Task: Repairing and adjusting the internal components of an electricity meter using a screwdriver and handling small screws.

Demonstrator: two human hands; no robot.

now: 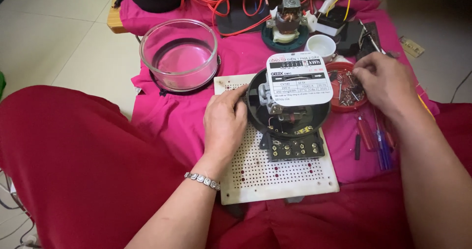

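While the left hand (225,121) steadies an opened electricity meter (289,108), its fingers curled against the round black housing's left rim, the right hand (382,84) reaches into a small red dish of screws (347,89) just to the meter's right. The right fingers are bunched over the dish; whether they have pinched a screw cannot be told from this angle.

The meter sits on a white perforated board (275,172) laid over a pink cloth (162,111), its white dial plate (299,79) tilted up above the exposed mechanism and its black terminal block (294,148) facing the person. A silver bracelet (202,180) circles the left wrist.

To the meter's left stands the clear glass cover (179,54), upturned and well apart from the base. Beyond the dish lie a white cup (321,46), a small motor with copper windings (288,17) and a tangle of red wires (231,3). Screwdrivers with red and blue handles (376,138) rest beside the board on the right.

Judging by the layout, picking a fastener calls for a firm brace on the housing so the tilted dial plate does not shift, and for lifting a single screw clear of the heap rather than dragging several over the dish's rim onto the cloth.
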